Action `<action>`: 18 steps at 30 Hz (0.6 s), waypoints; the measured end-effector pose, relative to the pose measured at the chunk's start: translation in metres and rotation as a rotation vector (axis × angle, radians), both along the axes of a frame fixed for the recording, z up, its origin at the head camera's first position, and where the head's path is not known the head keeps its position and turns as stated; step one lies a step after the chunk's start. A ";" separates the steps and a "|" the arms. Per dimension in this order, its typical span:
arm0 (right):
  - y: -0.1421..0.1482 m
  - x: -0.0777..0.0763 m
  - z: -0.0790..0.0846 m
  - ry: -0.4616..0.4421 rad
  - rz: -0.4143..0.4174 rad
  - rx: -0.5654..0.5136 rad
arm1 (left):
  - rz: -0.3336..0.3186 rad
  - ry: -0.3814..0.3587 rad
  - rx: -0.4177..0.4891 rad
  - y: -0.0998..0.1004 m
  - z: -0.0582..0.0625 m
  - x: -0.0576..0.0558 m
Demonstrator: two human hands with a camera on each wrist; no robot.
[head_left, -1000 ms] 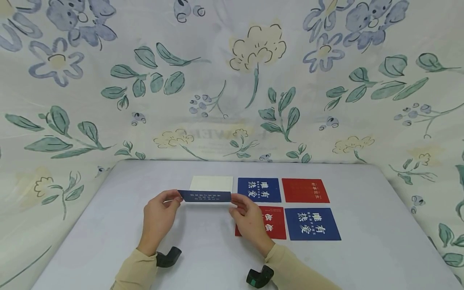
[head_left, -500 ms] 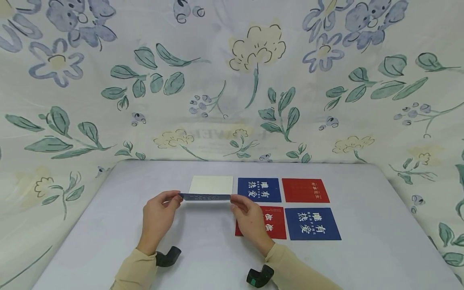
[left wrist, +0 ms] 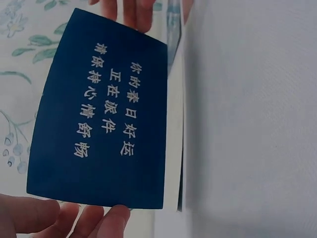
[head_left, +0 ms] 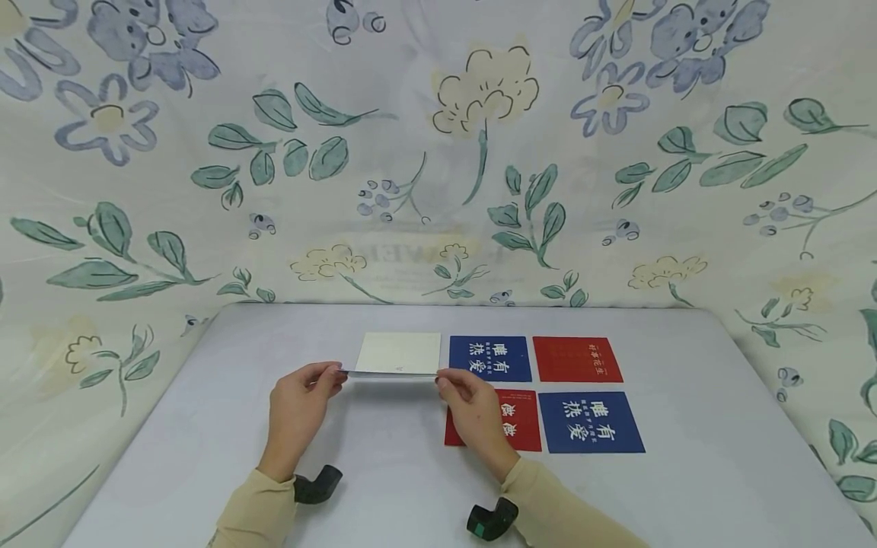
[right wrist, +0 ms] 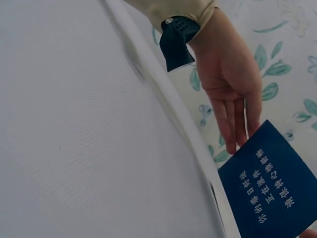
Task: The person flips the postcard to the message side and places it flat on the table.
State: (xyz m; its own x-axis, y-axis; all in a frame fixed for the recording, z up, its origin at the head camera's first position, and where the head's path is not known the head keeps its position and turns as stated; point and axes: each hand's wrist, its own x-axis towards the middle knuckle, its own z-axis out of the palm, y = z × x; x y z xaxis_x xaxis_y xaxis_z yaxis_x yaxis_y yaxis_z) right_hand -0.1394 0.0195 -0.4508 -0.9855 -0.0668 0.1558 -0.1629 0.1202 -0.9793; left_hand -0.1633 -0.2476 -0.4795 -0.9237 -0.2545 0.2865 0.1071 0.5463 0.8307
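Note:
A dark blue card with white printed characters (left wrist: 96, 109) is held up between both hands. In the head view it shows nearly edge-on, as a thin dark line. My left hand (head_left: 301, 411) pinches its left end between thumb and fingers. At the right end, my right hand (head_left: 473, 411) pinches it the same way. Just behind the held card lies a cream card (head_left: 400, 348) on the table, its near edge overlapped by the held one. A red card with white characters (head_left: 524, 426) is partly hidden beneath my right hand.
Right of the cream card lie a blue card (head_left: 489, 346) and a red card (head_left: 578, 359). Another blue card (head_left: 620, 426) lies nearer on the right. The white table (head_left: 712, 426) meets a flowered cloth backdrop (head_left: 411, 259) at the back. Each wrist wears a dark device.
The held card has tilted from showing its blue printed face to nearly edge-on in the head view, uncovering more of the cream card. Both hands have hardly moved.

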 end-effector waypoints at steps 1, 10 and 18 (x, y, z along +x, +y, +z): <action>0.000 0.000 0.000 -0.007 -0.004 0.001 | -0.005 -0.010 0.015 0.000 0.000 0.000; 0.001 -0.002 0.001 -0.069 -0.053 0.004 | -0.068 -0.094 0.173 -0.002 0.002 0.000; 0.002 -0.002 0.002 -0.083 -0.035 -0.021 | -0.058 -0.135 0.192 -0.003 0.005 0.001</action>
State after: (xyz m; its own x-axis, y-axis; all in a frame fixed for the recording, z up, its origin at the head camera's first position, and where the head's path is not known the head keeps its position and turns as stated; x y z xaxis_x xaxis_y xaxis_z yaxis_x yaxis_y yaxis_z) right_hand -0.1411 0.0220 -0.4486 -0.9968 -0.0296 0.0743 -0.0770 0.1037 -0.9916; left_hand -0.1623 -0.2505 -0.4741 -0.9649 -0.2382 0.1108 0.0146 0.3727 0.9279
